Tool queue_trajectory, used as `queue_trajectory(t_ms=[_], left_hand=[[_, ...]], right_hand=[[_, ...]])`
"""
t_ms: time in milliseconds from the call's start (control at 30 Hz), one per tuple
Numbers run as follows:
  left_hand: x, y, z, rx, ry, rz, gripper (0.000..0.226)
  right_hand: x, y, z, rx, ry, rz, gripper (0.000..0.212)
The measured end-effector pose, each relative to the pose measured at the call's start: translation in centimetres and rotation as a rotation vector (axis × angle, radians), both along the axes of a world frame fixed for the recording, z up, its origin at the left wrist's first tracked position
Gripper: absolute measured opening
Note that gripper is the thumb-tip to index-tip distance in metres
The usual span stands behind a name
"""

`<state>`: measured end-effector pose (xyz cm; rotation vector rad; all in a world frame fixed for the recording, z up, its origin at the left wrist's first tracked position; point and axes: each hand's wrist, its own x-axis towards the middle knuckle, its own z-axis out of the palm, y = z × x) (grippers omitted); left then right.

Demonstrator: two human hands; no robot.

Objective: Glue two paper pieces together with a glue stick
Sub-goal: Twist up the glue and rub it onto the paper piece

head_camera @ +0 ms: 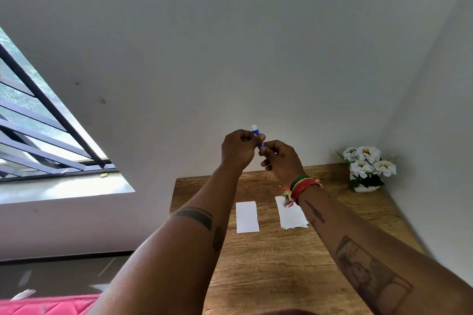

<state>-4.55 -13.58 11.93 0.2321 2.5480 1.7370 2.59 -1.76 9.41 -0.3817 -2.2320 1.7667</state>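
A small blue glue stick (256, 132) with a white end is held up in the air above the wooden table (271, 271). My left hand (238, 148) pinches its upper part and my right hand (280, 160) grips its lower end; both are closed on it. Whether its cap is on I cannot tell. Below, a white paper piece (246, 216) lies flat on the table. A second white paper piece (291, 215) lies to its right, partly hidden by my right wrist and its red, green and yellow thread bands.
A white pot of white flowers (366, 169) stands in the table's far right corner against the walls. A barred window (38, 123) is at the left. A red mattress edge (48, 305) lies at the bottom left beside the table.
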Motion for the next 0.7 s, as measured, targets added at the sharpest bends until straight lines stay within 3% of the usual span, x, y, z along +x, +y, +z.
queue_trajectory(t_ms=[200,333,700], left_hand=[[0.1,0.07,-0.2,-0.029,0.007,-0.005,0.018],[0.31,0.15,-0.44,-0.032,0.002,-0.003,0.018],[0.37,-0.17,-0.08,-0.012,-0.012,0.009,0.017]], right_hand=[[0.17,-0.4,-0.09,-0.045,-0.006,-0.038,0.029],[-0.04,-0.38,-0.43,-0.008,-0.01,-0.068,0.023],[0.17,-0.74,-0.45,-0.021,-0.02,0.006,0.026]])
